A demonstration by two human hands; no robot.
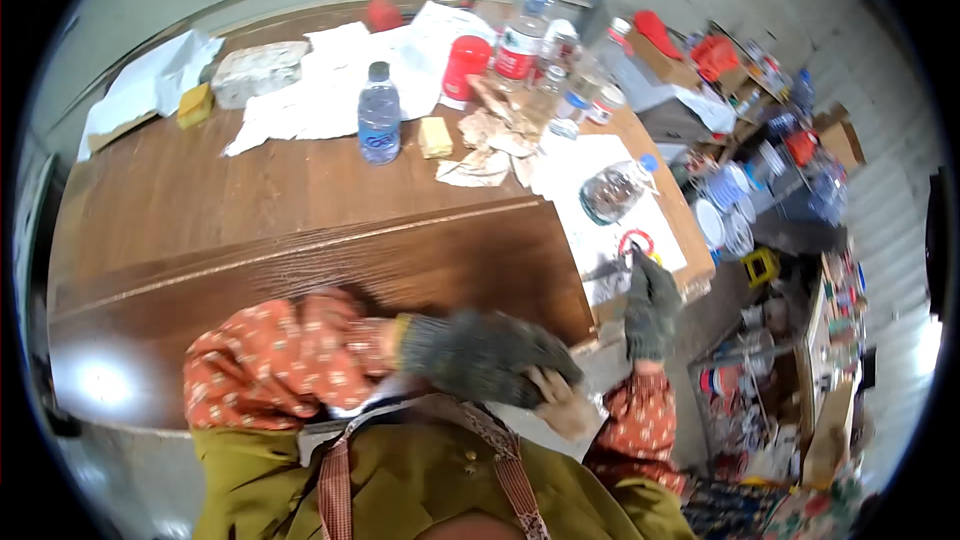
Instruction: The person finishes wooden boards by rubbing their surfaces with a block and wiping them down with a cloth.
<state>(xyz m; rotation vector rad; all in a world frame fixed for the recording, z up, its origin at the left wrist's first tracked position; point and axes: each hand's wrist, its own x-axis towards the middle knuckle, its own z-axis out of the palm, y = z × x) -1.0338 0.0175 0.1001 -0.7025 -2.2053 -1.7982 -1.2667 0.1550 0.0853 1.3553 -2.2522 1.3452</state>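
Left hand (485,355): fingers closed on beige rag (565,410). Right hand (652,312): at red ring (636,233), grip could not be told. Brown wooden panel (430,278) lay on surface (270,185), glossy; rag work seemed under way, remaining areas not discernible.

The gloved left hand (485,355) holds a tan rag (566,410), the right hand (652,308) at a red ring (635,234)

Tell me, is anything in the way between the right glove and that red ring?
Nothing visible is: the gloved right hand is right at the near edge of the red ring, though I can't tell if they touch. The clear bottle is beyond the ring.
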